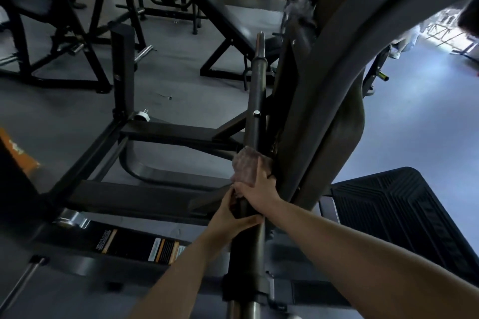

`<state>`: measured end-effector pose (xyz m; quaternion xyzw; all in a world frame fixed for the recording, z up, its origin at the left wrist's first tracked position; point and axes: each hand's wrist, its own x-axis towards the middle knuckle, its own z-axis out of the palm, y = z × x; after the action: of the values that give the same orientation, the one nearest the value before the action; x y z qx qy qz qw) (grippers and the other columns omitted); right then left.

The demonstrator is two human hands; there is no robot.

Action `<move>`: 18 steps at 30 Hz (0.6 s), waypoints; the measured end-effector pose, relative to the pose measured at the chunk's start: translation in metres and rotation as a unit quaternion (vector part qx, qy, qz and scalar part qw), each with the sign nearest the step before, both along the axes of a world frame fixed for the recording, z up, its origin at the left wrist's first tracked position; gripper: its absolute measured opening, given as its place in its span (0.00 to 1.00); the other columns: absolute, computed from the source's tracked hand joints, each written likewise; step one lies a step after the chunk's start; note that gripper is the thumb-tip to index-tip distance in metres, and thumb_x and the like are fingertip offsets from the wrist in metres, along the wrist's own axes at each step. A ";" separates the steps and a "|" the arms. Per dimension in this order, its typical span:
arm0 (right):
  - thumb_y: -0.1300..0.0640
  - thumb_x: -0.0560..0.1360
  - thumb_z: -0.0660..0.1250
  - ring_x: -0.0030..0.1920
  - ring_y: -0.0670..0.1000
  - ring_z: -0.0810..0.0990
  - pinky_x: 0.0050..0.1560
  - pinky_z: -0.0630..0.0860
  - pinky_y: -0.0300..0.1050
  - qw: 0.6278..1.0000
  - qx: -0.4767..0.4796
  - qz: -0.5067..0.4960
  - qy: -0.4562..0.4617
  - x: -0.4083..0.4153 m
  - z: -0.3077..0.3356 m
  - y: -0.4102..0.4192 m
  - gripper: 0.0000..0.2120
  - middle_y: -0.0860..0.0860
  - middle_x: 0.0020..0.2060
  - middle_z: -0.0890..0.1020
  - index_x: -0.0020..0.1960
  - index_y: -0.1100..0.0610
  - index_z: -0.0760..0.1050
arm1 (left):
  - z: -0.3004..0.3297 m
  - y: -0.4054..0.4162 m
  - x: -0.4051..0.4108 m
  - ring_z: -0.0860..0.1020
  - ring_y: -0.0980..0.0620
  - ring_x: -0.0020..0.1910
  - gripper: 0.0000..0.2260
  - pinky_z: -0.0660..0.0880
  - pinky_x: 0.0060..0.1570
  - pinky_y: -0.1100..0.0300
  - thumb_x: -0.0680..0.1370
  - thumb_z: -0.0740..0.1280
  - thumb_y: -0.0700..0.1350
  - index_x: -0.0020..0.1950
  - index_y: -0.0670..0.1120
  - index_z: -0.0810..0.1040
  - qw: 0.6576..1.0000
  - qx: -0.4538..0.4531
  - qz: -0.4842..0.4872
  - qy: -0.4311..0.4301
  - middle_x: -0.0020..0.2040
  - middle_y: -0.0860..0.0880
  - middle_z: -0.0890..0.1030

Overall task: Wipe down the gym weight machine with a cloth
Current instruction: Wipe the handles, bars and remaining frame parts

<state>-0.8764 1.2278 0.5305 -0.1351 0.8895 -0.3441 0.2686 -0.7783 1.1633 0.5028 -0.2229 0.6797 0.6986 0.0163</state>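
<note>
A pinkish cloth [245, 166] is bunched against a dark round bar [255, 122] of the weight machine, partway along its length, where the bar is running beside the thick grey frame [344, 65]. The right hand [259, 186] is gripping the cloth and pressing it onto the bar; just below, touching it, the left hand [233, 211] is curling around the same bar, seemingly steadying it. The wiping step looks to be underway, with the bar's upper stretch likely still to do, so the next move is calling for sliding the cloth upward under firm pressure. A ribbed black footplate [404, 217] is sitting to the right, and benches [228, 23] are standing on the floor beyond
</note>
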 end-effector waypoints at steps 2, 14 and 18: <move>0.47 0.76 0.66 0.67 0.61 0.67 0.64 0.68 0.50 0.999 -0.026 -0.005 -0.029 0.010 0.000 0.008 0.45 0.60 0.72 0.55 0.76 0.44 0.34 | 0.004 0.001 0.006 0.71 0.72 0.44 0.33 0.69 0.38 0.80 0.71 0.73 0.36 0.69 0.53 0.60 1.000 -0.019 -0.008 0.004 0.50 0.63 0.71; 0.57 0.79 0.62 0.63 0.57 0.74 0.61 0.72 0.44 0.994 -0.064 0.052 -0.075 0.048 0.010 0.053 0.38 0.60 0.68 0.70 0.78 0.50 0.38 | 0.029 -0.006 0.027 0.70 0.55 0.64 0.50 0.67 0.61 0.63 0.68 0.76 0.43 0.78 0.50 0.44 0.993 -0.105 -0.052 -0.013 0.72 0.47 0.66; 0.57 0.79 0.63 0.62 0.54 0.75 0.58 0.73 0.40 0.993 -0.069 0.069 -0.067 0.052 0.015 0.067 0.32 0.57 0.67 0.71 0.77 0.54 0.51 | 0.033 -0.002 0.027 0.71 0.54 0.61 0.41 0.73 0.61 0.57 0.71 0.74 0.44 0.77 0.49 0.54 0.990 -0.139 0.001 0.000 0.68 0.48 0.70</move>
<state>-0.8242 1.2945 0.5453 -0.1911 0.8323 -0.3934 0.3407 -0.7512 1.1616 0.5357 -0.2232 0.7702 0.5973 -0.0156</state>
